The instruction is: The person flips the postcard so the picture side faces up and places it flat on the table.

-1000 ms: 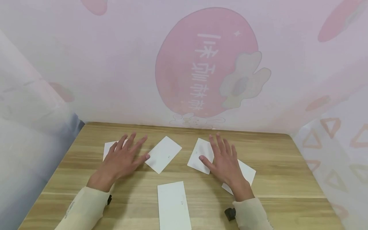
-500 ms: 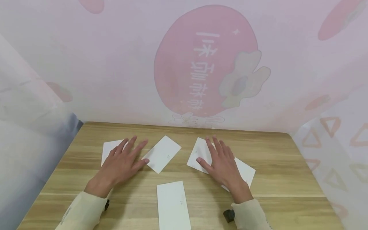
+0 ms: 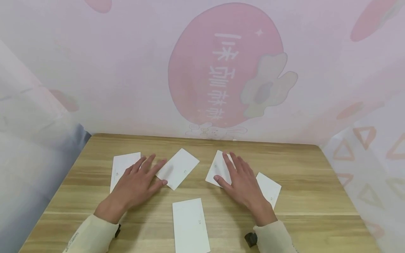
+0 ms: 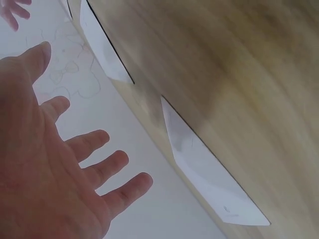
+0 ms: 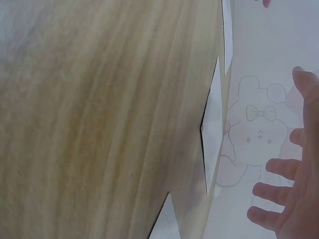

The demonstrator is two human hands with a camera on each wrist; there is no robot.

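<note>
On my head view, the left hand (image 3: pixel 136 186) spreads wide at centre left, holding nothing, over part of the left card (image 3: pixel 121 167) and the slanted card (image 3: pixel 178 168); the right hand (image 3: pixel 245 186) spreads likewise at centre right, overlapping the inner card (image 3: pixel 219 169) and outer card (image 3: pixel 269 189); the front card (image 3: pixel 191 225) lies bottom centre; I'd worry about a dropped palm skidding one; against a second ago, both hands sit lower and the left card shows more; my left wrist view has that hand apart from the cards; my right wrist view, likewise.
</note>
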